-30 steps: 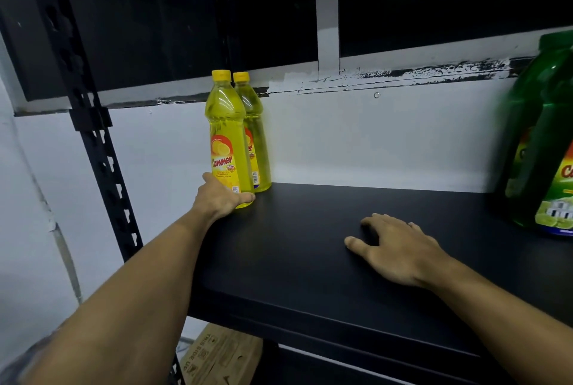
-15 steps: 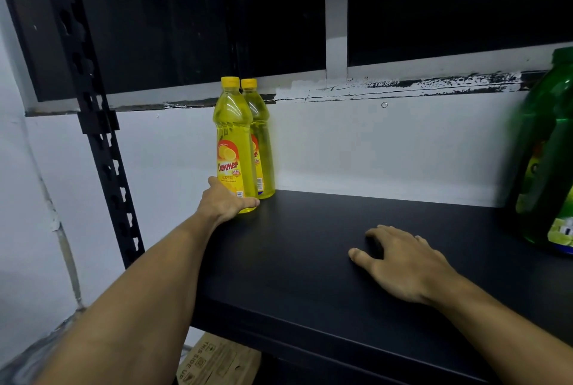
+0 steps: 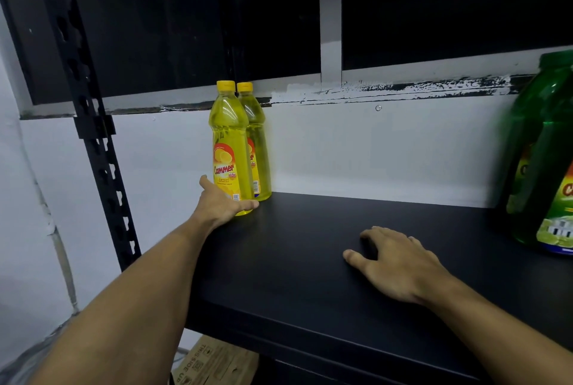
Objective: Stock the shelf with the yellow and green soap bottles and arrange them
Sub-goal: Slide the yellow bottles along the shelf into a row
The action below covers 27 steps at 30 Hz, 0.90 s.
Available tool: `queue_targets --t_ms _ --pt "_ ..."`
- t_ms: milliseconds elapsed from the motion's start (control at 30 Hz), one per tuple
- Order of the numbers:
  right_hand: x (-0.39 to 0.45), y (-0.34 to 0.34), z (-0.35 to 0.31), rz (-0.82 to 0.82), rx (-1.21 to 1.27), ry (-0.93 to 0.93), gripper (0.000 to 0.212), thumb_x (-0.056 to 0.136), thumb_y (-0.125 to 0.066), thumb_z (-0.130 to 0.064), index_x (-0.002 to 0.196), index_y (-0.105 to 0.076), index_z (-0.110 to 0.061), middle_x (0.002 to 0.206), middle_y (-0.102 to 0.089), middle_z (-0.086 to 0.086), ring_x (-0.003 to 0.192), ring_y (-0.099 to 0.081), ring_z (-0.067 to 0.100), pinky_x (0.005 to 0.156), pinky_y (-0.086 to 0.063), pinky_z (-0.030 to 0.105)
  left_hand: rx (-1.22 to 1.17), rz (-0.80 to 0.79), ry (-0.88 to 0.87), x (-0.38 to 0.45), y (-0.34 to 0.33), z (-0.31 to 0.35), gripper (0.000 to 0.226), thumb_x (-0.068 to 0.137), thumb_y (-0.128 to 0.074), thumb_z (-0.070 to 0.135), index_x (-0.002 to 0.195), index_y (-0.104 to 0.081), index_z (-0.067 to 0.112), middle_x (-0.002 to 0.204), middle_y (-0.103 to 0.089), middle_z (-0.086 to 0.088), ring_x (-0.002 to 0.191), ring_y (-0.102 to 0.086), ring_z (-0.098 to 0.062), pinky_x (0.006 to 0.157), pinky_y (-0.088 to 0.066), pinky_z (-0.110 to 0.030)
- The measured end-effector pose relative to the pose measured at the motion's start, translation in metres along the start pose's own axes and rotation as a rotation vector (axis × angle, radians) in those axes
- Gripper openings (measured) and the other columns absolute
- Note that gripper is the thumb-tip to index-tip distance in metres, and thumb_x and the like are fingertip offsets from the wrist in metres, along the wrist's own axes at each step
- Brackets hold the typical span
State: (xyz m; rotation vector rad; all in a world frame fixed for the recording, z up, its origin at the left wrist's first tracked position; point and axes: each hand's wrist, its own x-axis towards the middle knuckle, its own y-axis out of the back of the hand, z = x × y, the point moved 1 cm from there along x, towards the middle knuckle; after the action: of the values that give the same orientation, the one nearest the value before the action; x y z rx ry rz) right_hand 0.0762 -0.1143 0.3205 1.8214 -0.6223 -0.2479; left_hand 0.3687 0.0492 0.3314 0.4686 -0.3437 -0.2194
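The left hand point(image 3: 221, 206) is cupping the base of the front yellow bottle point(image 3: 229, 149), fingers loosely wrapped, at the shelf's point(image 3: 310, 260) back left corner. A second yellow bottle point(image 3: 257, 149) is standing just behind, touching it. The right hand point(image 3: 393, 263) is lying flat and open on the shelf, well apart from the green bottle point(image 3: 545, 152) at right.

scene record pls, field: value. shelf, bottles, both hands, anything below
shelf: black board, mostly bare
yellow bottles: front yellow bottle and rear yellow bottle, upright, back-left corner, close together
green bottle: large green bottle at right edge, partly cut off by frame
left hand: left hand cupped around front bottle's base
right hand: right hand flat on shelf, holding nothing
below: cardboard box
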Motion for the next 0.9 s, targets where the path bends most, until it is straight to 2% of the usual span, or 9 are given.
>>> queue_targets --t_ms 100,233,300,400,500,667,733,900 --pt "0.000 -0.001 0.001 0.004 0.012 0.007 0.059 0.092 -0.036 -0.064 0.137 -0.042 -0.027 0.143 -0.041 -0.011 0.134 -0.034 0.017 0.114 -0.019 0.037 -0.046 0.012 0.029 -0.008 0.002 -0.001 0.135 0.061 -0.092 0.036 0.149 0.008 0.011 0.134 -0.047 -0.009 0.127 -0.047 -0.030 0.108 -0.039 -0.045" --pt "0.001 -0.001 0.002 -0.004 0.026 0.013 0.062 0.092 -0.036 -0.065 0.139 -0.042 -0.025 0.146 -0.039 -0.008 0.136 -0.033 0.018 0.116 -0.018 0.039 -0.070 0.021 0.083 -0.036 0.007 0.003 0.144 0.053 -0.094 0.044 0.149 0.010 0.019 0.141 -0.042 -0.011 0.130 -0.044 -0.030 0.109 -0.039 -0.048" --pt "-0.001 0.001 0.001 -0.007 0.040 0.014 0.059 0.091 -0.039 -0.064 0.135 -0.047 -0.025 0.141 -0.044 -0.007 0.132 -0.039 0.018 0.115 -0.022 0.040 -0.047 0.002 0.055 -0.057 0.006 0.009 0.134 0.058 -0.091 0.042 0.149 0.005 0.019 0.142 -0.040 -0.009 0.131 -0.043 -0.029 0.109 -0.039 -0.044" --pt "-0.003 0.006 0.002 0.032 0.090 0.027 0.045 0.090 -0.049 -0.059 0.119 -0.059 -0.025 0.125 -0.057 -0.005 0.115 -0.053 0.019 0.106 -0.036 0.039 0.051 -0.101 -0.054 -0.095 -0.002 0.024 0.114 0.068 -0.086 0.038 0.148 -0.007 0.019 0.147 -0.037 -0.005 0.136 -0.040 -0.027 0.111 -0.036 -0.039" --pt "-0.014 0.012 0.007 0.061 0.150 0.029 0.039 0.092 -0.053 -0.050 0.118 -0.061 -0.022 0.120 -0.061 -0.003 0.111 -0.056 0.019 0.095 -0.045 0.037 0.200 -0.254 -0.109 -0.134 -0.018 0.044 0.110 0.076 -0.078 0.045 0.154 -0.004 0.020 0.158 -0.026 -0.004 0.144 -0.029 -0.024 0.115 -0.029 -0.036" --pt "-0.047 0.027 0.026 0.115 0.089 0.056 0.033 0.091 -0.055 -0.047 0.116 -0.062 -0.026 0.119 -0.060 -0.007 0.109 -0.057 0.015 0.089 -0.046 0.032 0.382 -0.427 -0.253 -0.186 -0.059 0.085 0.092 0.087 -0.059 0.058 0.156 -0.009 0.024 0.161 -0.020 -0.001 0.147 -0.021 -0.020 0.119 -0.023 -0.037" --pt "-0.063 0.041 0.042 0.168 0.043 0.046 0.033 0.092 -0.055 -0.047 0.117 -0.061 -0.027 0.123 -0.057 -0.008 0.115 -0.053 0.015 0.090 -0.043 0.033 0.419 -0.501 -0.305 -0.202 -0.076 0.100 0.084 0.091 -0.052 0.059 0.156 -0.009 0.027 0.162 -0.017 0.002 0.148 -0.018 -0.021 0.120 -0.020 -0.039" --pt "-0.094 0.085 0.092 0.351 -0.053 -0.049 0.034 0.093 -0.055 -0.044 0.119 -0.061 -0.024 0.133 -0.044 -0.005 0.119 -0.049 0.017 0.092 -0.044 0.034 0.451 -0.643 -0.404 -0.232 -0.112 0.135 0.082 0.090 -0.053 0.060 0.156 -0.013 0.030 0.162 -0.014 0.008 0.149 -0.015 -0.018 0.121 -0.015 -0.041"
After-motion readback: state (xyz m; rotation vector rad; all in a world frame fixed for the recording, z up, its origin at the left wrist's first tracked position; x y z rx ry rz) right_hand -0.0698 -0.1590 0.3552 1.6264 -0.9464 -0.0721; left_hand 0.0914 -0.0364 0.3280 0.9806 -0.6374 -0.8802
